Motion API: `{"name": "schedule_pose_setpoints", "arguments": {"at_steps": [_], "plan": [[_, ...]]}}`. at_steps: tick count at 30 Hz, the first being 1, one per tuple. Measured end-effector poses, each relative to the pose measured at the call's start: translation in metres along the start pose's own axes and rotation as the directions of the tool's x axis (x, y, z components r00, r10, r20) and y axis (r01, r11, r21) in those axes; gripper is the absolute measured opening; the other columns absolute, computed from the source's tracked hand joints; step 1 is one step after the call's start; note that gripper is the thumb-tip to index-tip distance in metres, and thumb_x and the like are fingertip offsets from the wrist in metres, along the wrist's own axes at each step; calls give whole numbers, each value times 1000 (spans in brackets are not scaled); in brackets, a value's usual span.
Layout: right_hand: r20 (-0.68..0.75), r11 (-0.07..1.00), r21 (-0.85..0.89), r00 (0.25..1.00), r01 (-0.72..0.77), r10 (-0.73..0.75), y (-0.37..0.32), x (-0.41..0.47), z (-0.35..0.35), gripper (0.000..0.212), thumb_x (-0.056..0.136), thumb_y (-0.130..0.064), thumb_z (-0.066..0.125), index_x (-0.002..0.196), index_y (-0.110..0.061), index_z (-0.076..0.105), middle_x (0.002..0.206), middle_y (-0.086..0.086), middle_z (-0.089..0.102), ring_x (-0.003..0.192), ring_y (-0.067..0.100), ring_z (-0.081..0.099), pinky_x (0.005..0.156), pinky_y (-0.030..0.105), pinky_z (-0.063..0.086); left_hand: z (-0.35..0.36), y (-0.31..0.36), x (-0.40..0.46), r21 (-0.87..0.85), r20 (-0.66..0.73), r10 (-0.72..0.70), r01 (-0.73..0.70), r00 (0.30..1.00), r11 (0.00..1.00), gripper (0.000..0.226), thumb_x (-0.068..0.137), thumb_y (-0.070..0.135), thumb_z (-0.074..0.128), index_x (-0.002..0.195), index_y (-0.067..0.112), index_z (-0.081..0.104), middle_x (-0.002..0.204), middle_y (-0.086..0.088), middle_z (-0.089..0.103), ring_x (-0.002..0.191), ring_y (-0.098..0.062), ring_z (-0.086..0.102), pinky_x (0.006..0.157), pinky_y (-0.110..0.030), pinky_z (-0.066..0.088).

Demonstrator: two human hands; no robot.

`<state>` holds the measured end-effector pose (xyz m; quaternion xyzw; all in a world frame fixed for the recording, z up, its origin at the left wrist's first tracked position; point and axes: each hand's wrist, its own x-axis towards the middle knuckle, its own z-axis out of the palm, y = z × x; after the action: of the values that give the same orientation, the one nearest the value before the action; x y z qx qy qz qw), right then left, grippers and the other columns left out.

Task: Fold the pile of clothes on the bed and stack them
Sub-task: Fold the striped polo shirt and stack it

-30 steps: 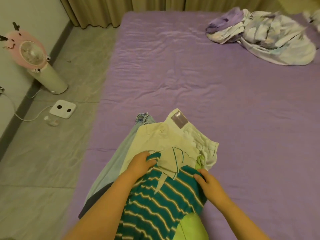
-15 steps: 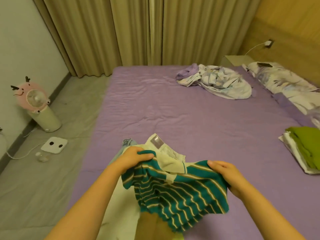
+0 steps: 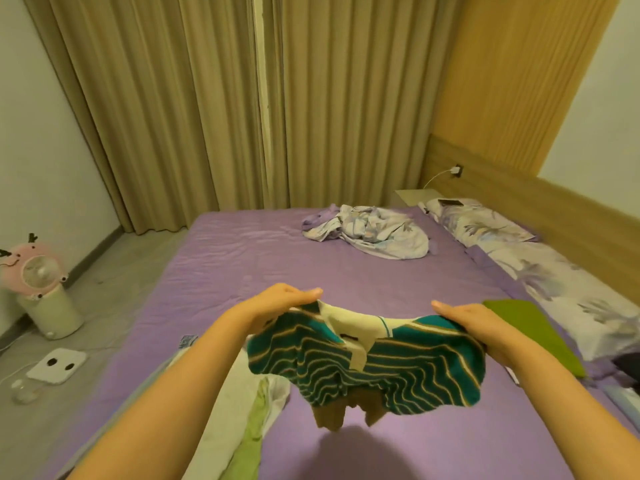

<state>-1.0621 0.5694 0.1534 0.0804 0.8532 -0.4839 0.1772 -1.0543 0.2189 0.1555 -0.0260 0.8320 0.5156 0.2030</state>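
Our left hand (image 3: 289,299) and right hand (image 3: 465,317) gripped the striped shirt (image 3: 374,368) above the bed (image 3: 242,258). We could read no writing on it. Green folded clothes (image 3: 530,327) lay at three o'clock.

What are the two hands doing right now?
Left hand: holding the striped shirt by one shoulder.
Right hand: holding its other shoulder.

Closed beige curtains (image 3: 214,109) span far wall. Wooden headboard panel (image 3: 512,81) at right, wall socket (image 3: 458,170) with white cable. Grey floor (image 3: 114,271) at left: pink fan (image 3: 34,275), white scale (image 3: 57,365)
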Motion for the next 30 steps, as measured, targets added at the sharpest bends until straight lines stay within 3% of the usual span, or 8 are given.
{"name": "schedule_pose_setpoints", "arguments": {"at_steps": [3, 5, 10, 14, 19, 23, 26, 30], "plan": [[83, 992, -96, 994, 76, -68, 14, -9, -51, 42, 70, -56, 67, 73, -15, 75, 71, 7, 70, 63, 17, 67, 58, 24, 51, 36, 33, 5, -77, -72, -41, 35, 997, 996, 45, 87, 56, 56, 106, 16, 64, 109, -9, 64, 104, -27, 60, 104, -45, 41], [112, 989, -111, 990, 94, -81, 23, -11, -80, 33, 73, -47, 69, 80, -15, 77, 79, 6, 73, 71, 19, 69, 60, 23, 51, 56, 50, 8, -50, -114, -10, 5, 993, 999, 38, 86, 46, 62, 103, 12, 66, 105, -12, 65, 102, -28, 60, 102, -47, 42], [97, 984, -132, 989, 122, -110, 44, -12, -133, 19, 82, -36, 70, 85, -19, 77, 87, 4, 73, 88, 22, 66, 73, 30, 50, 93, 83, 18, 66, 20, 148, -149, 989, 987, 17, 84, 37, 68, 83, 22, 74, 87, 0, 70, 91, -21, 63, 87, -35, 52], [155, 964, -230, 983, 131, -96, 56, -18, -164, 22, 76, -44, 71, 85, -25, 77, 82, -6, 72, 85, 15, 65, 74, 28, 45, 106, 103, 35, 119, -107, 252, -239, 962, 964, 15, 85, 39, 67, 78, 26, 71, 77, 9, 68, 82, -13, 63, 71, -21, 47], [-128, 963, -45, 955, 264, -268, 63, -24, -169, 12, 88, -38, 62, 91, -35, 73, 90, -7, 73, 83, 10, 68, 71, 23, 49, 118, 120, 56, 526, -233, 409, -239, 882, 816, 29, 90, 56, 48, 79, 30, 55, 75, 6, 59, 71, -10, 55, 61, -21, 42], [-293, 894, -280, 855, 350, -427, 60, -18, -163, 14, 95, -35, 53, 90, -41, 65, 90, -16, 66, 86, 6, 59, 73, 26, 43, 119, 127, 61, 666, -229, 509, -248, 830, 703, 38, 89, 63, 41, 80, 29, 54, 75, 8, 57, 71, -10, 55, 64, -29, 47], [-391, 894, -302, 812, 332, -433, 64, -18, -158, 17, 95, -39, 52, 97, -33, 68, 90, -12, 66, 85, 10, 59, 72, 29, 45, 114, 126, 64, 626, -179, 457, -257, 871, 736, 41, 83, 67, 50, 75, 28, 60, 73, 8, 61, 73, -11, 58, 65, -31, 48], [-365, 919, -233, 848, 316, -384, 75, -29, -150, 15, 92, -41, 56, 85, -39, 68, 81, -19, 66, 78, 2, 59, 61, 19, 38, 112, 111, 57, 320, 37, 309, -305, 950, 897, 31, 81, 55, 62, 76, 27, 74, 73, 8, 68, 79, -15, 63, 75, -30, 50]]}}
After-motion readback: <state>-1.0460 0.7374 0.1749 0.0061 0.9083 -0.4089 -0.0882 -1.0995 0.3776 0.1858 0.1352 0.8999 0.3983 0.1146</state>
